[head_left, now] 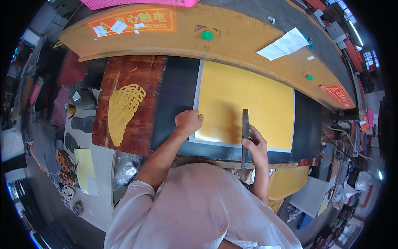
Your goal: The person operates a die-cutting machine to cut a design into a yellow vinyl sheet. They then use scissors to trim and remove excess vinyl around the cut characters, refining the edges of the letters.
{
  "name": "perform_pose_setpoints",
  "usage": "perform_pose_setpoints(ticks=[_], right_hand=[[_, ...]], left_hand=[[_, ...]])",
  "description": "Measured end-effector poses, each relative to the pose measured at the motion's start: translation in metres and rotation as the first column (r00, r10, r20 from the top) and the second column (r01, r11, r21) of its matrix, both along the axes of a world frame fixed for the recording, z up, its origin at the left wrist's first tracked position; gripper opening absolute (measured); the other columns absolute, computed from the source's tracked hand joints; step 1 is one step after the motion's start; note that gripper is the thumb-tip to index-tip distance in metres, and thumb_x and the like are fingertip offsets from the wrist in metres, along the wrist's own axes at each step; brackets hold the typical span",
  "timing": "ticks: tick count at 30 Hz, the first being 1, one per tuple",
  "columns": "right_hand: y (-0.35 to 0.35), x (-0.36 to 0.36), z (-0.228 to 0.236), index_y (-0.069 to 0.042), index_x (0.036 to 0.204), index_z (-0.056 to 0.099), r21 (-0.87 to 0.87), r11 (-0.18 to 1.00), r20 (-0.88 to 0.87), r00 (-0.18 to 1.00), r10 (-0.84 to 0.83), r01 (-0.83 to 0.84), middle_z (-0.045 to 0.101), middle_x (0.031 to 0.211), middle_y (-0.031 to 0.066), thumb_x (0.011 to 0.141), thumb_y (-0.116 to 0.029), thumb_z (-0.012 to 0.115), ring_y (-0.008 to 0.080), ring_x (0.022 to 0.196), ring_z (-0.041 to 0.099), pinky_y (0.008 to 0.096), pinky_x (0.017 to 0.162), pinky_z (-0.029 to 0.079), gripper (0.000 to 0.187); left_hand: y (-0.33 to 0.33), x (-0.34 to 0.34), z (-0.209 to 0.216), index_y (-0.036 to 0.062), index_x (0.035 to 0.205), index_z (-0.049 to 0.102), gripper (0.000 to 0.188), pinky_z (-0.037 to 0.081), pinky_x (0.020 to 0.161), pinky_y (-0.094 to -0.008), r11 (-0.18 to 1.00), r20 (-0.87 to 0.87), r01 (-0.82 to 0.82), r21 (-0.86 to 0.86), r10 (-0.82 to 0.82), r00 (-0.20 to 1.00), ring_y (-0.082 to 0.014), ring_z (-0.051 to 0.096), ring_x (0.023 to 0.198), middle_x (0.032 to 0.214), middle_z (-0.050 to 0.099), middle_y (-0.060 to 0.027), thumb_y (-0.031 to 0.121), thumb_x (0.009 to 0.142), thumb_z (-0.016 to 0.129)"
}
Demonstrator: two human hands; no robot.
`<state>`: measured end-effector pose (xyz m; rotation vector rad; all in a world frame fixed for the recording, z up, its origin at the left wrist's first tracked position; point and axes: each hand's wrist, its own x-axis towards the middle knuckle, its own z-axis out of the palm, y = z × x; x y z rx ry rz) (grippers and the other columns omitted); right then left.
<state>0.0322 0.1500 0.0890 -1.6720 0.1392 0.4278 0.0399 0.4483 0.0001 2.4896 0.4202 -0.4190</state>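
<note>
My right hand (pixel 258 146) grips a dark, flat tool (pixel 245 135), possibly a cutting die, that appears edge-on as a narrow upright strip. It is over the right half of a shiny yellow sheet (pixel 265 103), which has a pale border and lies on a black board (pixel 176 95). A soft shadow falls on the sheet left of the tool. At the sheet's left edge is my left hand (pixel 189 121), its fingers curled closed; whatever they hold, if anything, is hidden. Farther left, yellow cut-out pieces (pixel 124 110) with looped strips lie overlapped on a red-brown wooden board (pixel 143 79).
An orange machine beam (pixel 178 41) with green buttons (pixel 207 35) spans the far side. White paper (pixel 284 43) and a pink basket (pixel 141 3) rest on top. A side table at left holds dark sole-shaped pieces (pixel 83 123) and yellow paper (pixel 86 170). More yellow material (pixel 289 182) sits low right.
</note>
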Motion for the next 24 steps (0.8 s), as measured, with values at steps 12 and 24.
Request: perform_pose_setpoints(ticks=[12, 24], right_hand=[[0.117, 0.066, -0.006, -0.002, 0.158, 0.049, -0.712, 0.682, 0.095, 0.940, 0.329, -0.167, 0.062, 0.132, 0.0313, 0.075, -0.056, 0.083, 0.0433, 0.118, 0.067, 0.0464, 0.102, 0.055, 0.105], [0.178, 0.065, -0.033, -0.010, 0.167, 0.033, -0.962, 0.140, -0.150, 0.883, 0.446, -0.234, 0.043, 0.148, 0.0308, 0.079, -0.064, 0.080, 0.0461, 0.131, 0.054, 0.0462, 0.103, 0.055, 0.113]], left_hand=[[0.044, -0.067, -0.023, 0.0059, 0.081, 0.068, 0.037, 0.055, 0.070, -0.0474, 0.987, 0.280, -0.021, -0.156, 0.065, 0.958, -0.0362, 0.071, 0.075, 0.078, 0.072, -0.0134, 0.039, 0.096, 0.073], [0.038, -0.168, -0.042, 0.0102, 0.073, 0.065, 0.024, 0.051, 0.060, -0.0469, 0.997, 0.583, 0.052, -0.056, -0.010, 0.812, -0.0306, 0.064, 0.066, 0.072, 0.064, -0.0083, 0.021, 0.089, 0.079]])
